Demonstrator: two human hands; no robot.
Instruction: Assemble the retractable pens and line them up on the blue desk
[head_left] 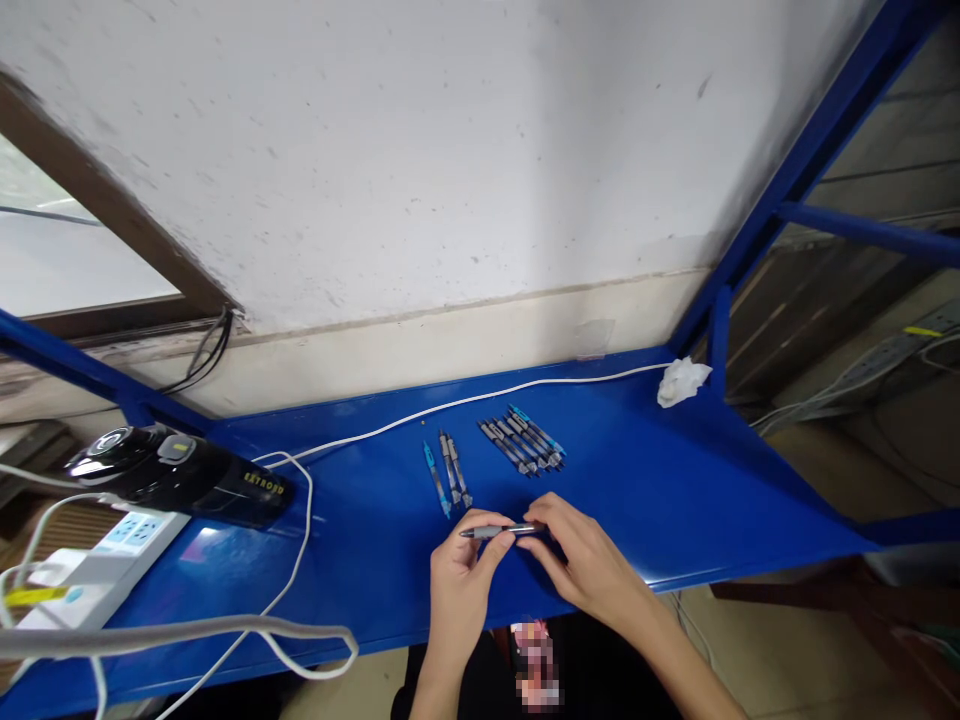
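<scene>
A grey and black pen [487, 532] lies level between my two hands, above the front part of the blue table. My left hand [466, 560] pinches its grey grip end between thumb and fingers. At the other end, my right hand [570, 548] closes thumb and fingers on the dark part of the barrel. Beyond my hands on the table is a small group of pens, one blue pen [436, 478] and two grey pens [455, 468]. To their right, several grey pens [517, 446] and a blue pen [537, 428] lie side by side in a slanted row.
A black bottle [187, 475] stands at the left beside a white power strip [112, 565]. White cable [420, 408] runs along the back of the blue table [675, 490] and loops at the left. Crumpled tissue [682, 382] sits at the back right, near the blue frame [718, 340].
</scene>
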